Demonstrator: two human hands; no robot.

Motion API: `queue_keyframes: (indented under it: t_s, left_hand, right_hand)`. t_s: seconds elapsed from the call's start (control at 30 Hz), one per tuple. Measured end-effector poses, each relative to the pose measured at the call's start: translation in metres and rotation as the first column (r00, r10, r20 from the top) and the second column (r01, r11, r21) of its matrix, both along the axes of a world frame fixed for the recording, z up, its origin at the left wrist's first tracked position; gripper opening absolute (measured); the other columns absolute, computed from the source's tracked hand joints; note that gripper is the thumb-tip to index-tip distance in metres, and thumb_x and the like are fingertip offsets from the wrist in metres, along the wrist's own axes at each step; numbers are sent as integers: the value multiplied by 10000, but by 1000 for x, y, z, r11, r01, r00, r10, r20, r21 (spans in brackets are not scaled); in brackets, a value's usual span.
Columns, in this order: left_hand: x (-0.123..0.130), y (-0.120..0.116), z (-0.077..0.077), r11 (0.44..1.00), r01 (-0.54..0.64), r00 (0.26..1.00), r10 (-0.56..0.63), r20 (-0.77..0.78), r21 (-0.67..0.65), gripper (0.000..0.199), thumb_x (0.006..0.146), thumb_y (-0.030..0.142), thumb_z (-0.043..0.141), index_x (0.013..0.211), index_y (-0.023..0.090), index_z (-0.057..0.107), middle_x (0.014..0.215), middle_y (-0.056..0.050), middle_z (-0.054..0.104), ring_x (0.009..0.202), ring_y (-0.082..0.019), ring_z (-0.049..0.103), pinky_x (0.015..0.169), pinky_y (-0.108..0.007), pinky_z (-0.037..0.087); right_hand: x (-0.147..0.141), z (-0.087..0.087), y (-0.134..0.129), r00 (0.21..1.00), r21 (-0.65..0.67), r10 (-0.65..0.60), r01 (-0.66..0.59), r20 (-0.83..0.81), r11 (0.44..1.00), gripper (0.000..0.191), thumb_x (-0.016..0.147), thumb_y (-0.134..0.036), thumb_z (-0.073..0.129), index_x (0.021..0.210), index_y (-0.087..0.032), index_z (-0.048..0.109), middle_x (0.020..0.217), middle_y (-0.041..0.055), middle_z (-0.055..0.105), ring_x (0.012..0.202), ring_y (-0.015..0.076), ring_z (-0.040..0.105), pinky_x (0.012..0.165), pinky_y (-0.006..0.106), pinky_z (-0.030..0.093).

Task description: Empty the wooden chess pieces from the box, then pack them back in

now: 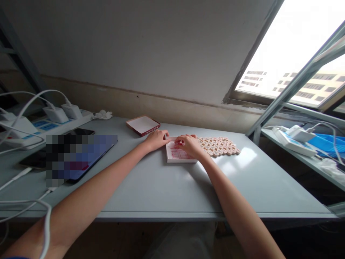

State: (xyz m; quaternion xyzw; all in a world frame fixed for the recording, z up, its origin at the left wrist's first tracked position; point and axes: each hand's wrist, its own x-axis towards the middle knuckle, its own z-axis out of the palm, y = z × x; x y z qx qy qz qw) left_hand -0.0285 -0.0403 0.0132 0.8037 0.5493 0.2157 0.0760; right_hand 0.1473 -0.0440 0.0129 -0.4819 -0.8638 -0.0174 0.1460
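I log: left hand [155,139] flat at white board [178,154] far-left edge | right hand [191,144] fingers together on it | wooden discs [219,146] right, bench [161,187] | I judge board-handling; next needs steady grip.

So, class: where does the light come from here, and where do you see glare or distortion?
Head view: daylight enters through the window, blown out white; a glare patch lies on the table right of the discs; wide lens bends the arms.
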Motion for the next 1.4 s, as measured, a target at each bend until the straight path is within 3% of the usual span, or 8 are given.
queue_keyframes:
  t_s: [0.27,0.5,0.7,0.77,0.83,1.0,1.23,1.4]
  left_hand:
    - [-1,7,-9,999,47,991,-44,129,-25,248,739,380,483,831,168,573,725,-26,614,670,-164,563,586,-240,397]
    - [-1,15,-17,996,67,981,-56,186,-50,271,733,401,482,841,165,558,865,-49,600,849,-194,538,743,-286,411]
    - [2,13,-19,998,57,985,-52,163,-27,278,775,397,421,874,184,569,959,-45,567,951,-201,494,842,-314,379]
    - [2,11,-20,999,45,985,-39,165,-27,279,787,388,401,870,184,573,955,-43,564,950,-197,492,841,-309,380]
    - [2,11,-20,999,38,984,-33,173,-29,281,797,380,390,864,181,576,948,-45,564,941,-192,496,830,-302,386]
    - [0,12,-20,998,60,978,-52,204,-34,286,806,350,382,844,161,593,936,-53,572,901,-175,518,817,-276,400]
    - [4,2,-10,987,85,985,-62,161,-135,472,712,444,504,1111,193,491,1095,-64,511,1037,-226,451,889,-327,362]
    - [13,-8,-6,967,158,985,-140,100,-200,480,665,321,543,1129,213,483,1124,-56,475,1082,-228,427,912,-313,351]
  right_hand:
    - [-3,0,-2,997,45,-24,27,-71,999,194,722,-280,617,887,-205,546,890,25,605,847,183,505,716,287,237]
    - [-4,3,-4,1000,71,11,-9,-23,997,63,741,-272,604,718,-242,654,826,18,601,819,180,474,723,313,206]
    - [20,33,-11,996,95,43,-35,-81,995,98,761,-234,561,771,-247,657,792,-3,613,768,145,493,717,288,241]
    - [42,47,-16,996,36,-5,8,-89,999,89,723,-216,581,768,-248,649,766,-16,603,704,125,501,675,262,276]
    - [64,54,-19,996,-126,-84,80,-26,989,117,653,-218,622,761,-253,650,709,-23,597,621,118,502,581,236,301]
    - [86,47,-18,982,-500,-170,191,88,845,283,569,-155,622,841,-232,617,660,-25,601,440,81,474,419,207,311]
    - [80,41,-12,981,-491,-158,191,109,850,289,567,-127,603,839,-221,633,626,-17,591,444,82,481,411,198,340]
    - [91,35,-5,992,-502,-116,128,56,855,238,575,-176,605,806,-218,648,616,-20,572,488,88,476,431,194,330]
